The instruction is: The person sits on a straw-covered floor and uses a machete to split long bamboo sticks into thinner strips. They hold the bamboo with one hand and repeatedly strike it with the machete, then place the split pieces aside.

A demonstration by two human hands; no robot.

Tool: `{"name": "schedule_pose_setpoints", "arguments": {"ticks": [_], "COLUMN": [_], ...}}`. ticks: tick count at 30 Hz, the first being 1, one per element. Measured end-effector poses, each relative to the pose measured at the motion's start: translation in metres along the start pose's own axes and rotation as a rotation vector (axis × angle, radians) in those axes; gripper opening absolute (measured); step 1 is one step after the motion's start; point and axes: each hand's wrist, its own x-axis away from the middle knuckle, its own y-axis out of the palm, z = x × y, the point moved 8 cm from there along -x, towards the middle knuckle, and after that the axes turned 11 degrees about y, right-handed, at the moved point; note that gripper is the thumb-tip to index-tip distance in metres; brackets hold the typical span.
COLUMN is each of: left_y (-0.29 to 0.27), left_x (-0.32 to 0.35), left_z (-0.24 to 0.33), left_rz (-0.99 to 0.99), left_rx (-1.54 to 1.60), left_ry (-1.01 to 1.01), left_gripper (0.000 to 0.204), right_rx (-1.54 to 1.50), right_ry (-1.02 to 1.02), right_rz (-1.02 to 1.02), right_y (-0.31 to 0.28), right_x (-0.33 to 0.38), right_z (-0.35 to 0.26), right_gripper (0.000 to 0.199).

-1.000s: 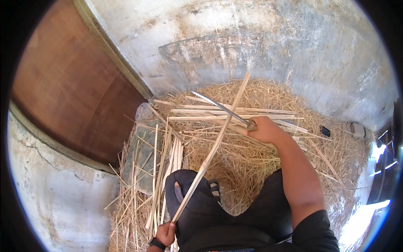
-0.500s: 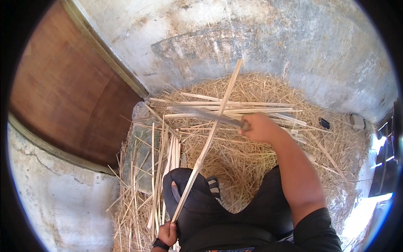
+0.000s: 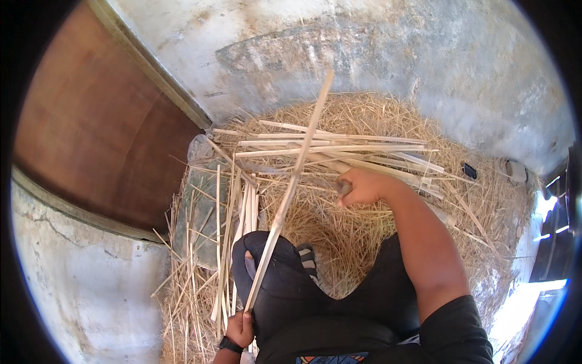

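Note:
My left hand (image 3: 240, 329) is closed on the lower end of a long pale bamboo strip (image 3: 284, 209), beside my left thigh. The strip slants up and away to the right, crossing over my left knee, and its far end stands against the wall in view. My right hand (image 3: 364, 185) is wrapped round the handle (image 3: 344, 187) of a machete, to the right of the strip. I cannot make out the blade now; it showed in the earlier frame. Several more bamboo strips (image 3: 339, 147) lie crosswise on the straw beyond my hands.
Loose straw (image 3: 330, 242) covers the floor around my legs. More strips (image 3: 245, 212) lie lengthwise at my left, next to a grey slab (image 3: 203, 212). A brown door panel (image 3: 109, 121) stands left, a stained wall (image 3: 388, 67) ahead. A small black object (image 3: 469, 170) lies at the right.
My right hand has moved slightly nearer and left, and the machete's blade no longer shows clearly. The strip's far end has shifted left, with its near end still in my left hand.

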Motion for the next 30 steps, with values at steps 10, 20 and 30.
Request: {"name": "schedule_pose_setpoints", "arguments": {"ticks": [10, 20, 30], "left_y": [-0.005, -0.012, -0.008], "left_x": [-0.001, -0.011, -0.009], "left_z": [0.010, 0.023, 0.023], "left_rz": [-0.015, -0.038, 0.018], "left_rx": [-0.082, -0.245, -0.217], "left_ry": [-0.001, 0.024, 0.038], "left_gripper": [0.046, 0.044, 0.049], "right_rx": [0.378, -0.070, 0.320], "right_ry": [-0.090, 0.148, -0.034], "right_rz": [0.076, 0.273, 0.163], "right_y": [0.025, -0.032, -0.014], "right_x": [0.026, -0.007, 0.031], "right_z": [-0.064, 0.011, -0.052], "right_gripper": [0.031, 0.034, 0.022]}}
